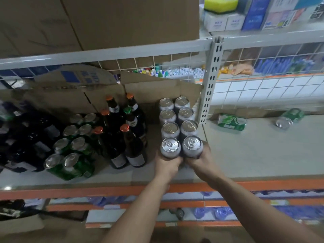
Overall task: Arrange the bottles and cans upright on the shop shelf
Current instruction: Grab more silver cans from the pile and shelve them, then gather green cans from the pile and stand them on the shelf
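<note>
Head view looks down on a pale shop shelf (254, 155) with an orange front edge, and everything here is placed from its slotted upright post (211, 81), which rises near the middle. Left of the post and above it, big cardboard boxes (112, 21) sit on the upper tier. Left of the post and lower, flattened cardboard (98, 95) leans against the wire back grid. Far left of the post stands a cluster of dark bottles (26, 137), blurred. Nearer the post stand brown bottles (126, 137) with orange and green caps, all upright. Between those two groups, green cans (70, 155) stand upright in two rows running front to back. Just left of the post's foot, grey cans (178, 125) stand upright in two rows of four, touching one another. The left hand (167, 165) wraps around the front-left grey can (170, 148) from below, fingers closed on its side. The right hand (201, 161) grips the front-right grey can (192, 145) the same way, and the two hands touch at the thumbs. Right of the post, a green can (231, 122) lies on its side just beside the post's foot. Farther right of the post, a second green can (290, 118) also lies on its side, its base facing the camera, well apart from the first.
</note>
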The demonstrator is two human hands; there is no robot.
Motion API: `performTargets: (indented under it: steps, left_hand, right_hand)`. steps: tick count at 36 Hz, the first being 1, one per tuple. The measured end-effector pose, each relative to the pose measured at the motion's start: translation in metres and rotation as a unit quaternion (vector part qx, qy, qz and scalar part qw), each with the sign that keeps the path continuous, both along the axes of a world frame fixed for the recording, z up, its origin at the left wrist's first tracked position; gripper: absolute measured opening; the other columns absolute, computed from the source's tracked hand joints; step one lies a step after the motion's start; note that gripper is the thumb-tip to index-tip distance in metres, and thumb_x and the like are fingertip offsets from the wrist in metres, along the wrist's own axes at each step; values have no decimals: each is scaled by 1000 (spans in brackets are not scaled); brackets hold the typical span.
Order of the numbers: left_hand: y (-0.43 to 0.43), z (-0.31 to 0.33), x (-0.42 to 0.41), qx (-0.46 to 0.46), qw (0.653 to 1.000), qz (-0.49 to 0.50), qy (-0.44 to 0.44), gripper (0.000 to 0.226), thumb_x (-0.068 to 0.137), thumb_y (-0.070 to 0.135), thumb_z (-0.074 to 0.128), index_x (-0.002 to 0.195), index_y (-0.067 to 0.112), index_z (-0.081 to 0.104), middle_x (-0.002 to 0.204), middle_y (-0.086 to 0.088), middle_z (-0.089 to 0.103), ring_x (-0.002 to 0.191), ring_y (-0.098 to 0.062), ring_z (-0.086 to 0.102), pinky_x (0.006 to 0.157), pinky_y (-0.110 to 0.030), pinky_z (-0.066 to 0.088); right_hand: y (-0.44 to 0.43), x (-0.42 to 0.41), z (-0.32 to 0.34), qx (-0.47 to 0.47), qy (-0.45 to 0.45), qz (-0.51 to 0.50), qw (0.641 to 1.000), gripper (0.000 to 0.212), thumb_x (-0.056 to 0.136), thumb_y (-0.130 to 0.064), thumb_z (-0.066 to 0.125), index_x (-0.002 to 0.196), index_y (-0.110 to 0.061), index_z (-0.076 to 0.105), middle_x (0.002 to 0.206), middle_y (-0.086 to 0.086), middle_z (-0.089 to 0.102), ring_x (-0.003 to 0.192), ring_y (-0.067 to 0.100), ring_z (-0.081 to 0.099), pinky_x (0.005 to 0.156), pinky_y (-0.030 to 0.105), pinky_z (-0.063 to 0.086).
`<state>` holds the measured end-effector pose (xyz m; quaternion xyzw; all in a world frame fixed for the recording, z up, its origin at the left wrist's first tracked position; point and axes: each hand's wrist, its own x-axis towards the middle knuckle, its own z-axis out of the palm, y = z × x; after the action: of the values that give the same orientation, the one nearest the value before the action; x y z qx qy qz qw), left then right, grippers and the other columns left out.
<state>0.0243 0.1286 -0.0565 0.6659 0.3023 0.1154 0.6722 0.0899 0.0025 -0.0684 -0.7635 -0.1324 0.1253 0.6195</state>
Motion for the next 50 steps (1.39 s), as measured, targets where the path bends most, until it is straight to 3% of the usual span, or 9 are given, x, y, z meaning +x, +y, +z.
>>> performTargets:
  steps: [15,19,21,23,25,30,35,40,50]
  left_hand:
    - [-2,9,-5,-6,999,-15,-42,25,65,-7,70,81,11,63,65,7,61,59,-6,53,48,-18,44]
    - [10,-6,-2,10,1000,-28,-4,92,47,1,81,132,5,44,100,-6,73,81,-11,70,63,-30,59]
    - [18,-8,-5,17,996,-81,39,128,37,15,91,148,13,29,125,-8,69,108,-16,70,91,-39,61]
    - [23,3,-13,34,991,-106,71,140,33,24,91,152,16,19,138,-7,58,121,-18,61,105,-38,53]
    - [24,31,-25,72,989,-93,91,144,36,33,84,157,18,8,147,-7,44,132,-23,49,111,-34,42]
    - [27,92,-34,213,976,-50,20,98,65,40,75,151,23,31,140,-2,38,132,-19,35,110,-33,31]
    - [2,130,-14,227,963,-138,-44,52,82,29,74,127,32,48,120,6,56,114,-15,55,97,-32,44]
    - [-49,139,16,255,940,-223,-39,43,87,18,72,126,23,53,112,2,61,106,-19,59,93,-33,49]
    - [-143,100,89,267,922,-278,31,60,85,24,74,139,16,51,135,-4,56,124,-20,53,106,-34,44]
  right_hand:
    - [-7,3,-2,-43,37,0,998,65,59,-12,89,117,-14,61,105,9,74,93,23,75,72,50,64]
    - [-14,-4,13,-20,41,3,999,54,63,6,89,105,-18,63,96,1,74,85,13,72,68,30,60]
    - [-20,-7,16,-60,56,-13,997,78,62,-1,95,124,-18,51,114,0,61,99,13,65,81,28,57]
    - [-27,-8,20,-112,80,1,991,113,61,-12,98,150,-16,30,135,7,44,120,21,52,99,29,50]
    - [-33,-8,25,-136,84,12,987,120,64,-14,96,158,-17,21,144,11,36,131,26,45,105,29,42]
    - [-49,-2,56,-143,70,16,987,111,71,-14,92,157,-23,23,147,13,40,132,25,43,105,32,40]
    - [-79,7,89,-110,57,-33,992,98,79,-13,86,156,-20,26,154,16,39,132,23,41,102,34,40]
    - [-131,10,103,-110,33,-116,987,86,83,-19,82,153,-22,32,149,12,47,128,21,45,103,35,42]
    - [-248,51,104,-155,35,-202,966,86,80,-18,83,151,-24,36,147,15,50,124,24,49,104,42,47]
